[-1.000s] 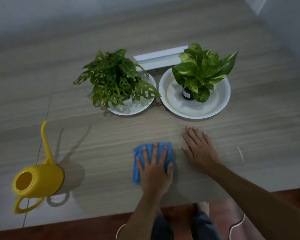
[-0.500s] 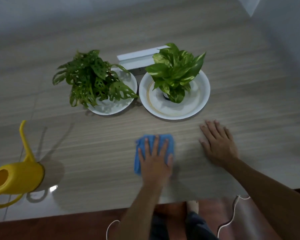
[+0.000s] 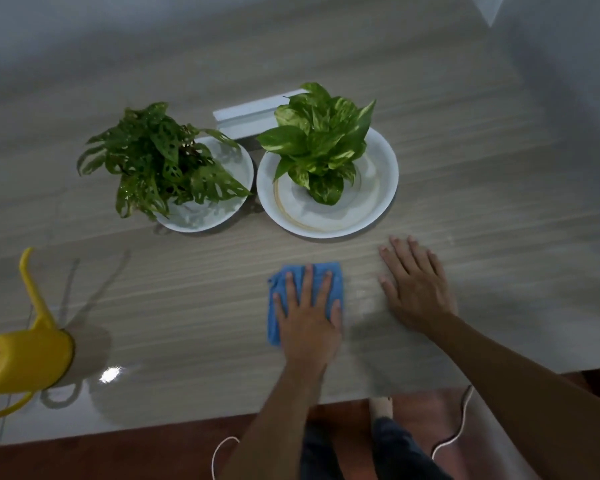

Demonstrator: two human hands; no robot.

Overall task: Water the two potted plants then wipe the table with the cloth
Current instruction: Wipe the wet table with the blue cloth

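A folded blue cloth [image 3: 278, 308] lies on the wooden table [image 3: 174, 306] near its front edge, just in front of the right plate. My left hand [image 3: 309, 317] presses flat on the cloth with fingers spread. My right hand [image 3: 416, 289] rests palm-down on the bare table right of the cloth, holding nothing. Behind them stand two potted plants on white plates: a holey-leaved plant [image 3: 160, 157] on the left plate [image 3: 222, 216] and a broad-leaved variegated plant [image 3: 321, 136] on the right plate [image 3: 378, 188].
A yellow watering can [image 3: 25, 358] with a long spout stands at the front left edge of the table. A white bar-shaped box [image 3: 246, 114] lies behind the plates. A wall runs along the right. White cables hang below the table edge by my legs.
My left hand has slid the cloth to the right along the table, from in front of the gap between the plates to in front of the right plate. My right hand shifted right too.
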